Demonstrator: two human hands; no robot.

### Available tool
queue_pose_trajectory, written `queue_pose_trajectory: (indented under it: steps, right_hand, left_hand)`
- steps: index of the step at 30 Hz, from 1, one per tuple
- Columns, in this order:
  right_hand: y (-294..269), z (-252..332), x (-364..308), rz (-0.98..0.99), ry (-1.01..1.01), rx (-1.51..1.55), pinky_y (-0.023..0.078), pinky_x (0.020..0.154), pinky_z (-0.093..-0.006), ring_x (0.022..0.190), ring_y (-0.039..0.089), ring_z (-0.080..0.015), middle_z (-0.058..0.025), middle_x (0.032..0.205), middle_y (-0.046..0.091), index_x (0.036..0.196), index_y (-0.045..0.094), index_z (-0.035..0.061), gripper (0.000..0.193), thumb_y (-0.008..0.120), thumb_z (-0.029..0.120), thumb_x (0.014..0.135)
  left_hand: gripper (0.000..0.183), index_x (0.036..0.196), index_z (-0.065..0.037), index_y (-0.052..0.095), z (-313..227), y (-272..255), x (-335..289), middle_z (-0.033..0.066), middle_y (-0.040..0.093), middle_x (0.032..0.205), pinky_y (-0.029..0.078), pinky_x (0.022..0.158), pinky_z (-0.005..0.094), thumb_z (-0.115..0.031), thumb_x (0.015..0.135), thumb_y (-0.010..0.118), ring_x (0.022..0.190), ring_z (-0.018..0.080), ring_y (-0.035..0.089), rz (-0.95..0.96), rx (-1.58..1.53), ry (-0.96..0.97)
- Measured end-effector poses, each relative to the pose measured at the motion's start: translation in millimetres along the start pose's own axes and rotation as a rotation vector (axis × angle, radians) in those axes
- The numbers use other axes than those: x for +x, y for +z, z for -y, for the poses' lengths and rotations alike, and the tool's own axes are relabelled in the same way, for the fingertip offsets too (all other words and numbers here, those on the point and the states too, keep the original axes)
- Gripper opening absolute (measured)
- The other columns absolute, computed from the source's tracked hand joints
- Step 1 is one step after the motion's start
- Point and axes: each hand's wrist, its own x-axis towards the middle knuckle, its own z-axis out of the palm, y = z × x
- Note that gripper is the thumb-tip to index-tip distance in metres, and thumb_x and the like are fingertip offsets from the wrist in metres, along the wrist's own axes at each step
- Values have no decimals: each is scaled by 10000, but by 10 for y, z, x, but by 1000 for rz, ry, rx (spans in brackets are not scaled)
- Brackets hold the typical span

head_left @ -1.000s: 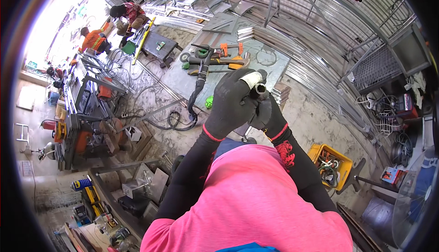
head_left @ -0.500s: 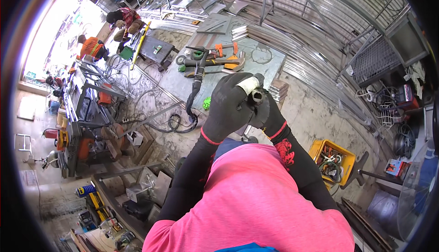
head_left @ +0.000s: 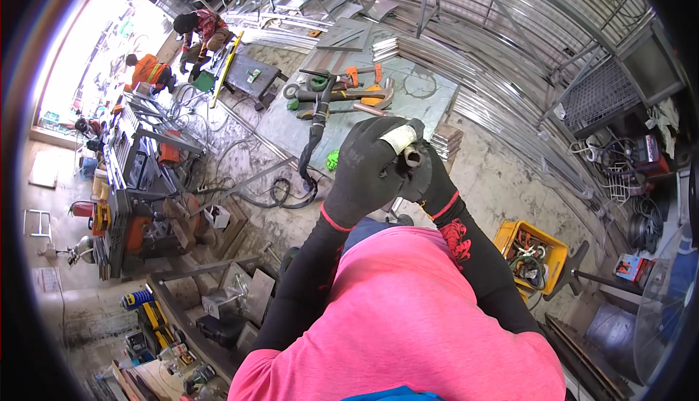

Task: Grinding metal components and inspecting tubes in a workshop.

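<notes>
Both my hands wear black gloves and meet in front of my chest. My left hand (head_left: 368, 171) and my right hand (head_left: 431, 179) are closed around a small hollow cylindrical piece (head_left: 413, 158). Its round open end faces up toward me; the rest is hidden by the fingers. A white band (head_left: 399, 138) crosses the top of the left hand's grip; I cannot tell whether it is tape on the glove or part of the piece. Beyond the hands, a metal-topped table (head_left: 349, 133) carries a hammer (head_left: 382, 96), orange clamps (head_left: 364, 73) and a black-sleeved cable (head_left: 313, 135).
At the left, two people (head_left: 204, 33) crouch near a low dark bench (head_left: 251, 80). Long metal bars (head_left: 502, 120) lie along the right. A yellow crate (head_left: 557, 255) of tools sits by my right arm. A looped cable (head_left: 280, 195) lies on the floor.
The view has shifted slightly. Both hands keep their grip, and the open end of the piece has tilted a little. The crouching person in plaid has moved their head and arms.
</notes>
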Motion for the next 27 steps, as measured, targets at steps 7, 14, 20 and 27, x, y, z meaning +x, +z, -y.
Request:
queue_pose_trajectory:
  steps: [7,14,20,27]
  right_hand:
    - [198,-92,-31,-402,-202,-738,578,581,-203,810,728,-145,-23,1061,756,1293,686,131,425,550,503,1138]
    - [299,-129,21,-393,-101,-263,589,623,-207,837,736,-146,-19,1056,759,1252,695,115,345,614,421,1116]
    - [383,174,140,-188,-261,-1191,596,921,-307,1031,701,-134,1,1124,723,1362,637,78,265,599,214,1138]
    - [984,357,214,-106,-432,-961,579,921,-288,1027,699,-149,-35,1163,728,1351,675,14,315,594,258,1168]
  left_hand:
    - [421,1219,-52,770,21,0,-62,169,754,1222,576,934,478,-24,799,784,1103,404,717,-3,-10,5]
    - [449,1250,-52,759,51,-22,-121,184,752,1223,587,935,485,-28,808,834,1104,410,727,6,-14,6]
    - [525,1260,-94,757,57,-67,-215,174,719,1378,558,1040,513,72,762,734,1278,429,674,38,62,75]
    - [606,1351,-208,768,-4,-229,-117,128,695,1420,553,1025,535,23,792,736,1281,425,666,70,109,129]
